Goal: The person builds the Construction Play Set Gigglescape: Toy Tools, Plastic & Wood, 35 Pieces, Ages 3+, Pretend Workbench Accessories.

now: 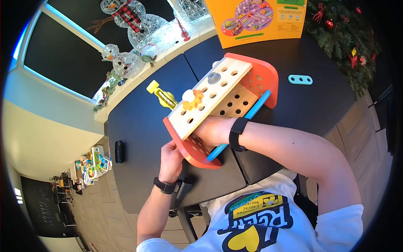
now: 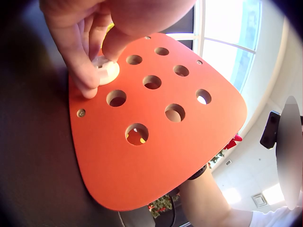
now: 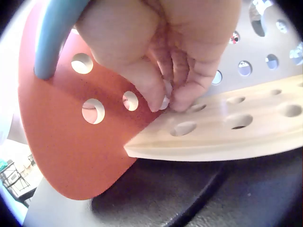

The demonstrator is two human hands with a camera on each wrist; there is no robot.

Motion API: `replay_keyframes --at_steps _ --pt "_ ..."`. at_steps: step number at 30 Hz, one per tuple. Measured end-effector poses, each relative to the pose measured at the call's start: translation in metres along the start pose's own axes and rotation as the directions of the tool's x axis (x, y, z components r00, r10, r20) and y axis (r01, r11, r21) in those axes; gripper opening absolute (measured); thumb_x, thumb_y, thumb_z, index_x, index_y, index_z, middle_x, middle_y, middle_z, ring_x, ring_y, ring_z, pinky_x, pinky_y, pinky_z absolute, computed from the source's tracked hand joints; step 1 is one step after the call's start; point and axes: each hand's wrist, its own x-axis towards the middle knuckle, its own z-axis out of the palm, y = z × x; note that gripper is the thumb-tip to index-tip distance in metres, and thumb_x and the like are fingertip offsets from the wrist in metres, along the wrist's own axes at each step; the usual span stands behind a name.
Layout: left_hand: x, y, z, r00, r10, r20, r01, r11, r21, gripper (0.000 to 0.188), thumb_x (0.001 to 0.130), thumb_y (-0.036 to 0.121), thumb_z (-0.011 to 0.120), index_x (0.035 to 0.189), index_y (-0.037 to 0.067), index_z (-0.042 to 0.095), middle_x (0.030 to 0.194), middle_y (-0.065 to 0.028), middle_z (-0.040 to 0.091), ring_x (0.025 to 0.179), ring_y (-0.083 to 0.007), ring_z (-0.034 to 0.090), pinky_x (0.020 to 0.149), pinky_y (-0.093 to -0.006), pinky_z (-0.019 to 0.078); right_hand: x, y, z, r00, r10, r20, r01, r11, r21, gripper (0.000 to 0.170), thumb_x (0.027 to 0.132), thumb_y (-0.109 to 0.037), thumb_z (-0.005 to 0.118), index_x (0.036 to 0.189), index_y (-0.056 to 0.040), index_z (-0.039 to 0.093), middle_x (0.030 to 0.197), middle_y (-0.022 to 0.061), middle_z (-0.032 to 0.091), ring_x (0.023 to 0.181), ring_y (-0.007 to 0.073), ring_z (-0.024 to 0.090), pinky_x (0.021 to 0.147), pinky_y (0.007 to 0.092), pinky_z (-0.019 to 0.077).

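Note:
A wooden toy bench (image 1: 218,90) with red side panels stands on the black table. My left hand (image 1: 171,161) is at the outside of the near-left red panel (image 2: 156,123); its thumb and fingers pinch a white round piece (image 2: 108,72) at one of the holes. Reaching under the bench top, my right hand (image 1: 214,130) is on the inner side of that panel. In the right wrist view, the right hand (image 3: 165,56) pinches a small white piece (image 3: 164,102) beside the panel, just above the lower wooden board (image 3: 213,127). Its fingertips partly hide the piece.
A blue rod (image 1: 239,126) runs along the bench's near side. Yellow pieces (image 1: 161,94) project at its left, with an orange gear (image 1: 193,100) and grey screw (image 1: 213,77) on top. A teal strip (image 1: 300,79), yellow box (image 1: 260,25) and black case (image 1: 119,151) are around it.

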Motion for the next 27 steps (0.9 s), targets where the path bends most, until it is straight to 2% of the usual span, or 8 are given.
replay_keyframes --at_steps 1,7,13,16,19,21,24,27 --pt "0.0 -0.001 0.0 1.0 -0.003 0.0 0.003 1.0 -0.001 0.021 0.101 0.001 0.065 0.118 -0.008 0.071 0.11 -0.0115 0.076 0.092 -0.0156 0.072 0.083 -0.0297 0.0595 -0.001 0.0 -0.001 0.999 -0.054 0.01 0.054 0.994 -0.091 0.031 0.109 -0.03 0.044 0.121 -0.0069 0.061 0.118 0.0088 0.071 0.097 0.015 0.067 0.085 0.034 0.0544" --pt "-0.001 0.001 0.002 1.0 -0.004 -0.003 0.004 1.0 0.028 0.021 0.101 0.002 0.065 0.119 -0.008 0.071 0.111 -0.0112 0.075 0.093 -0.0154 0.072 0.085 -0.0299 0.0593 0.007 -0.006 -0.002 0.964 0.255 0.081 -0.265 0.868 0.421 0.03 0.107 -0.025 0.049 0.125 -0.0043 0.06 0.118 0.0135 0.072 0.102 0.0224 0.07 0.09 0.0368 0.056" --pt "-0.002 0.003 0.003 1.0 -0.01 0.006 0.01 0.998 0.065 0.025 0.104 0.008 0.063 0.123 -0.008 0.068 0.115 -0.0126 0.074 0.098 -0.0169 0.072 0.091 -0.0327 0.0595 -0.001 -0.021 -0.024 0.962 0.089 0.259 -0.048 0.986 -0.161 0.019 0.095 -0.009 0.066 0.113 -0.0052 0.065 0.112 0.0139 0.072 0.102 0.0261 0.07 0.089 0.0391 0.0543" --pt "0.001 -0.002 -0.002 0.999 -0.034 0.008 0.033 0.995 0.098 0.023 0.106 0.01 0.059 0.119 -0.007 0.068 0.112 -0.0119 0.075 0.099 -0.0179 0.073 0.094 -0.0341 0.0588 0.004 -0.022 -0.015 0.952 0.256 0.165 -0.304 0.84 0.45 0.021 0.088 -0.009 0.073 0.108 -0.006 0.066 0.103 0.0108 0.072 0.094 0.025 0.068 0.088 0.0383 0.0542" --pt "0.003 -0.004 -0.004 0.999 -0.049 0.0 0.049 0.994 0.1 0.021 0.106 0.009 0.058 0.115 -0.006 0.069 0.111 -0.011 0.075 0.099 -0.0174 0.072 0.094 -0.0338 0.0585 0.007 -0.019 -0.011 0.957 0.266 0.118 -0.287 0.788 0.545 0.023 0.086 -0.014 0.077 0.105 -0.007 0.066 0.098 0.0109 0.071 0.09 0.0252 0.066 0.087 0.0376 0.0538" --pt "0.005 -0.006 -0.005 0.999 -0.052 0.001 0.052 0.994 0.092 0.021 0.106 0.009 0.059 0.116 -0.006 0.069 0.111 -0.0109 0.075 0.098 -0.0169 0.072 0.093 -0.0332 0.0585 0.005 -0.02 -0.015 0.984 0.136 0.115 -0.146 0.985 0.089 0.024 0.087 -0.016 0.078 0.106 -0.0071 0.066 0.101 0.0124 0.071 0.093 0.0263 0.066 0.087 0.0373 0.0536" --pt "0.001 -0.003 -0.001 0.999 -0.036 -0.006 0.036 0.995 0.095 0.022 0.105 0.009 0.061 0.118 -0.007 0.069 0.112 -0.0109 0.075 0.097 -0.0163 0.072 0.091 -0.0321 0.0588 0.002 -0.01 -0.012 0.972 0.107 0.208 -0.086 0.99 -0.107 0.029 0.084 -0.017 0.079 0.108 -0.0073 0.066 0.104 0.0141 0.071 0.095 0.0277 0.066 0.088 0.0368 0.0534" --pt "-0.003 0.001 0.002 1.0 -0.013 0.005 0.013 0.998 0.069 0.024 0.105 0.009 0.062 0.12 -0.007 0.069 0.113 -0.0109 0.075 0.097 -0.0162 0.072 0.089 -0.0313 0.0593 0.0 0.002 0.002 1.0 -0.004 0.009 0.002 0.974 0.229 0.029 0.103 -0.035 0.053 0.112 -0.0083 0.061 0.102 0.0093 0.072 0.086 0.0189 0.069 0.073 0.0391 0.0581"
